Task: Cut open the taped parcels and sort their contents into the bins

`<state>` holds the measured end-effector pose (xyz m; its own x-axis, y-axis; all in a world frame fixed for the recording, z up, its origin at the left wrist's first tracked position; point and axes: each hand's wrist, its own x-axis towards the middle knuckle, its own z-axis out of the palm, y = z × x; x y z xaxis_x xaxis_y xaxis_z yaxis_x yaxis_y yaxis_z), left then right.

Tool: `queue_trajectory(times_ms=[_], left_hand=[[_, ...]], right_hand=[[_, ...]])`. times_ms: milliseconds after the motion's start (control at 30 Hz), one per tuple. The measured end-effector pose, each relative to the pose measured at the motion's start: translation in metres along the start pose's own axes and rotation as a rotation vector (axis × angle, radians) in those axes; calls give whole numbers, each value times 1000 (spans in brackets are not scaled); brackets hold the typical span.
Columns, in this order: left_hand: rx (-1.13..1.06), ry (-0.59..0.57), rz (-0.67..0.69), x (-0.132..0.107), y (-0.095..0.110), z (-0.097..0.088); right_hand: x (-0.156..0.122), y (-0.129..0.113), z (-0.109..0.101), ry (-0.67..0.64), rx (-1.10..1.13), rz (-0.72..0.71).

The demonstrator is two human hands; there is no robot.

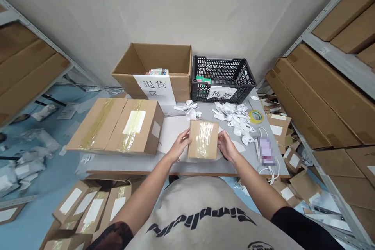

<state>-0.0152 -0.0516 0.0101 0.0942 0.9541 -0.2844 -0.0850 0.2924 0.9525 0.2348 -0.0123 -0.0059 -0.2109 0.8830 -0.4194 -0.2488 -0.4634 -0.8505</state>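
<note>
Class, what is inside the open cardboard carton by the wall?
The open cardboard carton holds small printed boxes showing above its front wall; that wall and its paper sign hide their lower parts and anything beneath.

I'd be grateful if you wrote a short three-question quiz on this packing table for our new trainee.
1. True or false: the small taped carton is held between the left hand and the right hand.
2. Multiple choice: the roll of tape lies A) left of, B) right of, C) under the white paper scraps.
3. Short answer: what stands directly right of the open cardboard box?

Key: 1 true; 2 B; 3 a black plastic crate
</note>
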Motion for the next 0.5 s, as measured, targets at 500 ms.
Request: queue_trajectory(times_ms=[500], left_hand=[[373, 223, -4, 6, -64, 12]], right_hand=[[10, 35, 26, 92, -274, -155]])
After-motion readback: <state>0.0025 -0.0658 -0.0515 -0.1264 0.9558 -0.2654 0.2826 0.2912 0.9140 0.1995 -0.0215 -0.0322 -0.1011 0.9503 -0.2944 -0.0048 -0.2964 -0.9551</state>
